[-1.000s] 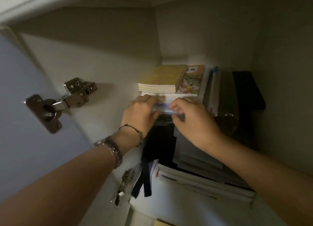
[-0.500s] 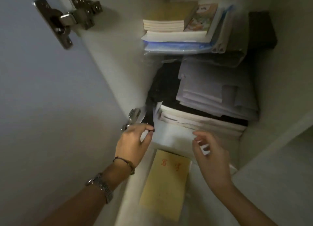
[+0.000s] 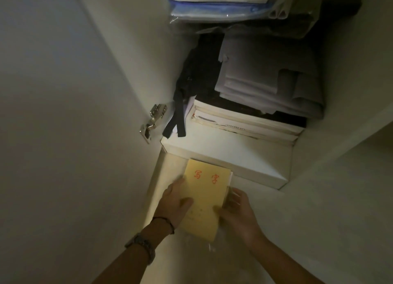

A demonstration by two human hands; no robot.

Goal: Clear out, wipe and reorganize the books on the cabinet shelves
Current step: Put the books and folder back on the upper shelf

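Dim cabinet interior, viewed from above. The left hand (image 3: 175, 202) grips the left edge of a yellow booklet (image 3: 203, 196), thumb lying across the cover. The right hand (image 3: 237, 209) holds the booklet's right edge, thumb on the cover and fingers curled against the page edges. Red characters are printed near the top of the cover. The booklet sits low in the cabinet, just in front of the white shelf (image 3: 223, 156).

On that shelf: a stack of white books (image 3: 244, 122), dark cloth with a hanging black strap (image 3: 177, 117), and folded grey papers (image 3: 265, 77) on top. Above them, a clear plastic folder (image 3: 212, 9) under more books. A metal hinge (image 3: 154, 119) is mounted on the left cabinet wall. A wristwatch (image 3: 142, 246) sits on the left wrist.
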